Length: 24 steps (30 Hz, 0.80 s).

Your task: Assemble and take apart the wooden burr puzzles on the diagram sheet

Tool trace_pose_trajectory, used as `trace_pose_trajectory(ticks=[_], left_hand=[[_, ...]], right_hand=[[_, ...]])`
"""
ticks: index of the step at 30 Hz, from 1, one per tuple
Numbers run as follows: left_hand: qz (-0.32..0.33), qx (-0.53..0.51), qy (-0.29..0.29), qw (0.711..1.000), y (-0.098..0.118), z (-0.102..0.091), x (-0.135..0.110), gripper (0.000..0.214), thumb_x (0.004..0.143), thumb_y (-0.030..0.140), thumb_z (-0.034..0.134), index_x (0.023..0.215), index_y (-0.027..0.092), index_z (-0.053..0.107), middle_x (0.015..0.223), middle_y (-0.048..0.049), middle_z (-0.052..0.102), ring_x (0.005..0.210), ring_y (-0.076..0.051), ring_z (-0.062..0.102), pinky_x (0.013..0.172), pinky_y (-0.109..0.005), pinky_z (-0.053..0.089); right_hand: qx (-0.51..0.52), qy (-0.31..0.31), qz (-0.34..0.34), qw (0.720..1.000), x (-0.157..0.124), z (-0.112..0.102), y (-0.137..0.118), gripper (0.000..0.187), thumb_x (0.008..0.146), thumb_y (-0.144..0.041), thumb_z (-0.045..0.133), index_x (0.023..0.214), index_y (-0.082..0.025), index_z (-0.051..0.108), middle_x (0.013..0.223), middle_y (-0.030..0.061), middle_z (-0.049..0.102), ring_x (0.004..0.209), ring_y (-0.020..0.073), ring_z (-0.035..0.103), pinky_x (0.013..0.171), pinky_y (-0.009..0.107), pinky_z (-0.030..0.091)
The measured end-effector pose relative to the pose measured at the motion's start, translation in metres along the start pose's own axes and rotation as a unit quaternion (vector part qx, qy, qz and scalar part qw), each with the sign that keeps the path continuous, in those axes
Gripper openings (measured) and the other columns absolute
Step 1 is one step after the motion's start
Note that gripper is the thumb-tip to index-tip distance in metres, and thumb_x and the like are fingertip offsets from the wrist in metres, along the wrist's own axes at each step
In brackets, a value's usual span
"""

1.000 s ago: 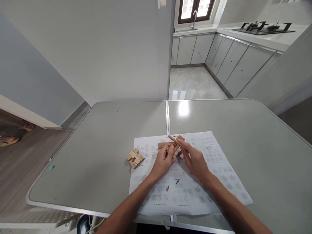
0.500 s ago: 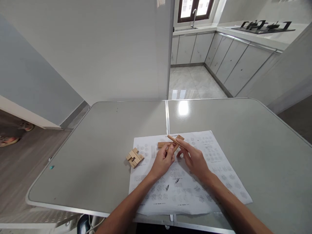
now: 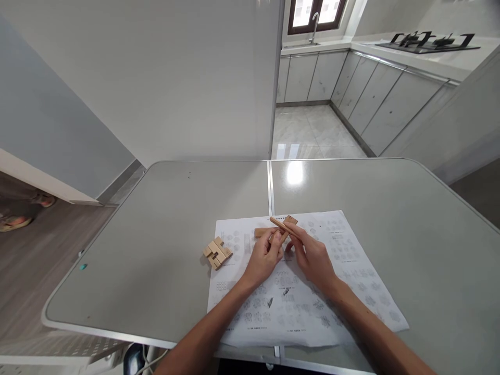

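Note:
Above the upper part of a printed sheet [image 3: 304, 312], my two hands are close together with several wooden puzzle sticks between them. My left hand [image 3: 265, 255] is closed on crossed wooden sticks; one stick [image 3: 262, 233] points left and another [image 3: 291, 221] points up to the right. In my right hand [image 3: 312, 255], a thin wooden stick [image 3: 279, 224] is pinched and lies slantwise over the others. The fingers hide where the sticks meet. Left of my left hand, an interlocked wooden block cluster [image 3: 217, 253] sits at the sheet's left edge.
The grey folding table [image 3: 156, 234] has a metal seam [image 3: 270, 187] down its middle. A small teal object [image 3: 83, 266] lies near its left edge. Someone's feet [image 3: 15, 223] show at the far left. Beyond are a white wall panel [image 3: 195, 78] and a kitchen counter [image 3: 429, 62].
The view has shifted very slightly. Both hands keep hold of their sticks in almost the same pose, and the block cluster stays where it was.

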State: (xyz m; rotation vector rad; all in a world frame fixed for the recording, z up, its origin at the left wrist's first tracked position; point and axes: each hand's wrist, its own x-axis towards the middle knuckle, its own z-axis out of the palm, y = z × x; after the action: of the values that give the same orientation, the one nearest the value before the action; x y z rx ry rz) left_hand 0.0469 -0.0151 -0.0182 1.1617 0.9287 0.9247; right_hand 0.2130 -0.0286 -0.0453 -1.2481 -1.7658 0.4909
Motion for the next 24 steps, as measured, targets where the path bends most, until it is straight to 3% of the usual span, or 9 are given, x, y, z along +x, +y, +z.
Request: trace_pose_trajectory(ticks=[13,17,20,24], left_hand=[[-0.003,0.038,0.001,0.999,0.005,0.001,-0.003,0.051,0.105,0.063,0.049,0.118,0.015,0.06,0.056,0.0099,0.04,0.047,-0.01,0.033,0.05,-0.025,0.028],[0.026,0.14,0.047,0.989,0.009,-0.002,-0.007,0.046,0.111,0.055,0.038,0.125,0.017,0.06,0.058,0.0077,0.046,0.051,-0.013,0.043,0.055,-0.026,0.036],[0.102,0.288,0.12,0.945,0.005,-0.01,-0.006,0.033,0.112,0.041,0.039,0.129,0.02,0.058,0.069,0.0036,0.058,0.061,-0.015,0.053,0.068,-0.03,0.045],[0.208,0.482,0.151,0.837,-0.002,-0.022,0.001,0.02,0.105,0.024,0.053,0.122,0.02,0.064,0.105,-0.009,0.068,0.101,-0.026,0.06,0.092,-0.04,0.051]], right_hand=[[0.045,-0.008,0.028,0.999,0.004,-0.003,-0.004,0.035,0.112,-0.031,0.042,0.142,-0.028,0.06,0.103,0.0062,0.082,0.073,0.0196,0.076,0.067,0.033,0.06],[0.09,0.017,0.047,0.995,0.007,-0.007,-0.009,0.033,0.113,-0.035,0.045,0.139,-0.029,0.062,0.097,0.0049,0.08,0.073,0.0197,0.074,0.065,0.034,0.06],[0.122,0.054,0.084,0.988,0.011,-0.01,-0.009,0.032,0.112,-0.038,0.047,0.139,-0.029,0.063,0.113,0.0073,0.079,0.074,0.0191,0.074,0.061,0.034,0.059],[0.185,0.086,0.136,0.97,0.013,-0.011,-0.004,0.035,0.111,-0.042,0.05,0.141,-0.03,0.062,0.138,0.0104,0.07,0.08,0.0188,0.076,0.06,0.033,0.059]])
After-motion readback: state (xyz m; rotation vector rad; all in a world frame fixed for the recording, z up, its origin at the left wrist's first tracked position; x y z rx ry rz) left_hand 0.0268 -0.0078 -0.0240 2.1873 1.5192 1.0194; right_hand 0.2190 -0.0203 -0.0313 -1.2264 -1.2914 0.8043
